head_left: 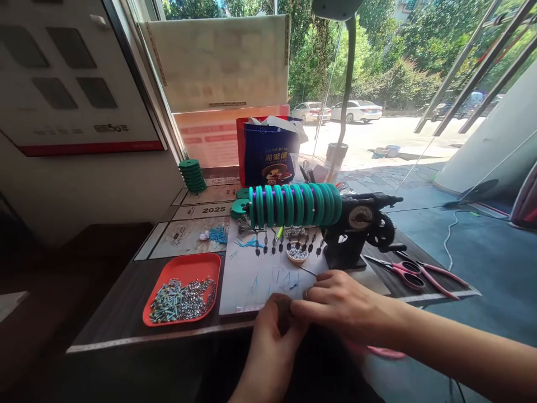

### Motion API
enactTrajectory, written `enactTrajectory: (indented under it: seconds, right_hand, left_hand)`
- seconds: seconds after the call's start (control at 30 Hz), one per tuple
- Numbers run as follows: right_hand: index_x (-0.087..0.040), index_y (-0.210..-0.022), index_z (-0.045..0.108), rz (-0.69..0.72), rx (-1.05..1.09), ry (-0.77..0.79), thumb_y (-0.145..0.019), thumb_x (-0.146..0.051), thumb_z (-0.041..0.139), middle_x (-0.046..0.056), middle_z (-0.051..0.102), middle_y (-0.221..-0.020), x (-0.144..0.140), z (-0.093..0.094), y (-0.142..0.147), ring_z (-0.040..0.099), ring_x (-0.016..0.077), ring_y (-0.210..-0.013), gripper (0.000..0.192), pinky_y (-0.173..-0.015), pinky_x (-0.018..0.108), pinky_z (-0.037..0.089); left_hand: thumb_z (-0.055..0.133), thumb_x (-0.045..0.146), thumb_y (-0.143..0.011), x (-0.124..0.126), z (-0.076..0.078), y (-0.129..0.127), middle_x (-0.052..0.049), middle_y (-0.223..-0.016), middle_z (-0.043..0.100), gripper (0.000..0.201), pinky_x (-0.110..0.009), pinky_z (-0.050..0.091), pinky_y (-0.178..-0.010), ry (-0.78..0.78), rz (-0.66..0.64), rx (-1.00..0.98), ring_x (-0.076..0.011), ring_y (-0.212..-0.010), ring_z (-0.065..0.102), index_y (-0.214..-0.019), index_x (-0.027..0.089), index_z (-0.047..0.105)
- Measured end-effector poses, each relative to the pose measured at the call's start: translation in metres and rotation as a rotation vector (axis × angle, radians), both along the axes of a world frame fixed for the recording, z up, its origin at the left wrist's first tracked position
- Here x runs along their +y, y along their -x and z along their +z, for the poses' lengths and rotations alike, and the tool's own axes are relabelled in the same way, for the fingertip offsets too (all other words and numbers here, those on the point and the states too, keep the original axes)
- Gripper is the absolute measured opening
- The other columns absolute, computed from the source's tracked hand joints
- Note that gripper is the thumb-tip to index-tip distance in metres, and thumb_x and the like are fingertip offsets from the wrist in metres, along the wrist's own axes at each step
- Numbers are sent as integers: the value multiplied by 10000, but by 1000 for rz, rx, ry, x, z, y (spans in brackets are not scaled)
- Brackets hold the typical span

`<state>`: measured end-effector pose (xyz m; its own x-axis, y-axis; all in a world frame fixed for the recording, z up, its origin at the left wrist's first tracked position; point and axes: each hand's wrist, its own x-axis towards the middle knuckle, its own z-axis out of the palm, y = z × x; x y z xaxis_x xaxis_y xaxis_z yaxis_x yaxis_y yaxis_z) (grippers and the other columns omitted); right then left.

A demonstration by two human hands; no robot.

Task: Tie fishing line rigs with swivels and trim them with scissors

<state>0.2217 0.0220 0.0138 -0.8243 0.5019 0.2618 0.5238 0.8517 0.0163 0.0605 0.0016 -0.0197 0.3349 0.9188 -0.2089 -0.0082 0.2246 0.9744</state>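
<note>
My left hand [272,341] and my right hand [342,305] meet at the near edge of the table, fingertips pinched together over something too small to make out. They work just in front of a white mat [255,280] strewn with thin blue pieces. Behind the mat a row of green spools [293,204] sits on the shaft of a black hand-crank winder [361,229], with several small weights dangling on lines beneath. A small dish of beads [297,253] stands under the spools.
A red tray [183,288] of small metal parts lies at the left. Pink-handled scissors [413,274] lie at the right. A stack of green spools [192,174], a blue bag [268,154] and a lamp stem [346,84] stand at the back by the window.
</note>
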Motion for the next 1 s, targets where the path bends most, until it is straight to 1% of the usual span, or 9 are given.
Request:
enactTrajectory:
  seconds: [0.17, 0.27, 0.33, 0.43, 0.53, 0.7, 0.83, 0.93, 1.0]
  right_hand:
    - [-152, -721, 559, -212, 272, 289, -844, -191, 431, -27, 485, -533, 12, -2, 13, 340, 70, -458, 182, -467, 197, 250]
    - [-150, -738, 591, -381, 427, 477, -818, -185, 461, -13, 510, -593, 15, 1, 18, 377, 77, -523, 156, -530, 184, 299]
    - [-150, -750, 607, -447, 471, 551, -799, -189, 497, -18, 506, -584, 17, 4, 20, 396, 81, -538, 126, -552, 186, 311]
    - [-147, -730, 619, -498, 476, 611, -773, -182, 526, -30, 490, -541, 19, 9, 21, 406, 80, -517, 108, -532, 184, 306]
    - [-143, -699, 618, -522, 477, 713, -742, -146, 526, -43, 476, -496, 22, 13, 21, 418, 70, -466, 102, -491, 173, 306]
    - [-135, -720, 617, -519, 459, 909, -710, -121, 493, -54, 465, -436, 31, 13, 17, 447, 67, -372, 125, -396, 148, 316]
    - [-133, -698, 621, -487, 441, 972, -703, -123, 505, -51, 474, -430, 35, 13, 15, 462, 70, -361, 116, -378, 145, 331]
    - [-132, -676, 631, -500, 441, 873, -702, -119, 543, -43, 483, -436, 31, 16, 16, 460, 74, -384, 92, -423, 165, 341]
    - [-137, -764, 645, -530, 460, 754, -721, -142, 560, -19, 536, -516, 21, 16, 13, 495, 96, -474, 95, -494, 193, 363]
  left_hand:
    - [531, 322, -790, 0, -1, -4, -36, -861, 509, 159, -225, 401, -670, -182, 145, 131, -131, -728, 509, -783, 163, 526]
    - [519, 236, -784, -3, -7, -8, -53, -887, 489, 169, -218, 386, -629, -442, 317, 319, -111, -655, 512, -645, 154, 568]
    - [493, 178, -789, -4, -12, -9, -58, -847, 507, 172, -219, 377, -619, -656, 385, 454, -109, -619, 505, -659, 159, 604]
    - [480, 132, -795, -3, -20, -8, -82, -850, 566, 180, -214, 393, -649, -940, 345, 657, -132, -669, 550, -817, 162, 656]
    - [498, 116, -794, -1, -27, -5, -114, -934, 624, 223, -211, 414, -741, -1070, 342, 685, -170, -829, 606, -942, 159, 659]
    - [515, 140, -793, 4, -30, 1, -117, -1006, 672, 251, -231, 446, -794, -1071, 218, 608, -192, -896, 636, -970, 194, 685]
    - [534, 159, -780, 8, -24, 6, -114, -981, 682, 234, -233, 444, -799, -961, 141, 521, -197, -899, 636, -936, 203, 703]
    - [545, 181, -775, 8, -14, 4, -93, -900, 684, 184, -232, 431, -787, -762, 107, 394, -187, -858, 621, -869, 197, 701]
    - [562, 238, -773, 7, -7, 3, -65, -788, 651, 128, -225, 431, -718, -506, 86, 270, -167, -773, 591, -797, 179, 673]
